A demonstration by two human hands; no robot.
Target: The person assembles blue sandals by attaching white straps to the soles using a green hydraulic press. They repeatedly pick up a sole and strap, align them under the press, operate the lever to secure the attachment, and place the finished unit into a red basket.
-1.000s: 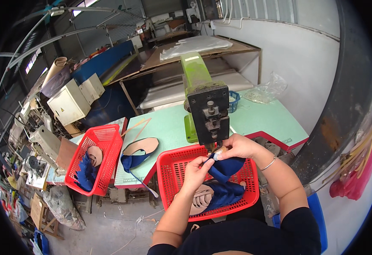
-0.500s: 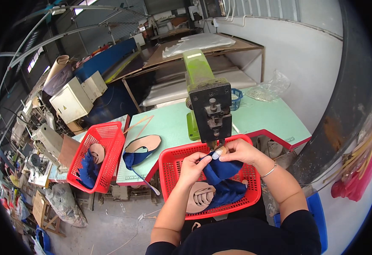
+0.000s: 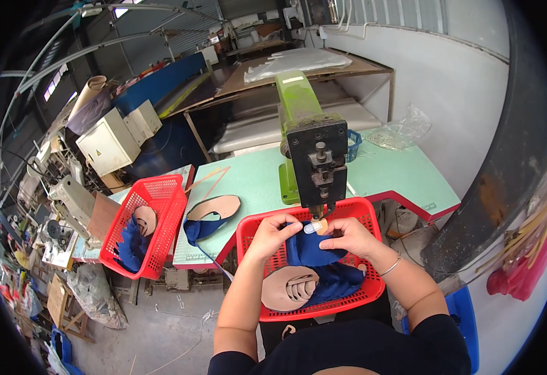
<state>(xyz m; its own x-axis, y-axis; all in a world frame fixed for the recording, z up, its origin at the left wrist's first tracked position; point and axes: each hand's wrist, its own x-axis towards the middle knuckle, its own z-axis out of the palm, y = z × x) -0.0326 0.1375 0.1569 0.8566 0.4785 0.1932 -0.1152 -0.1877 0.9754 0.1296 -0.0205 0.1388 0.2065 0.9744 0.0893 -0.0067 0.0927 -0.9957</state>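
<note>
Between my two hands hangs a blue fabric shoe upper [image 3: 311, 251], with a small pale, partly see-through tab [image 3: 313, 227] at its top edge. My left hand [image 3: 274, 237] pinches the upper's left edge, fingers closed. My right hand [image 3: 351, 240] pinches its right side, thumb on the blue cloth. Just above the tab stands the lower tool of a green press machine [image 3: 298, 97] with a black front plate [image 3: 316, 153]. Below my hands, a red basket [image 3: 246, 240] holds a stack of beige-lined uppers [image 3: 281, 292] with blue cloth [image 3: 341, 282].
On the green tabletop [image 3: 258, 181] lies another blue and beige upper [image 3: 220, 206] with a trailing strap. To the left stands a second red basket [image 3: 172, 212] with blue pieces [image 3: 132, 250]. A small blue basket [image 3: 353, 145] and a plastic bag [image 3: 405, 130] sit behind the machine.
The upper has moved slightly down and left, and its pale tab now lies flatter beneath the tool. My left hand has shifted a little left and up; my right fingers have slid lower on the cloth.
</note>
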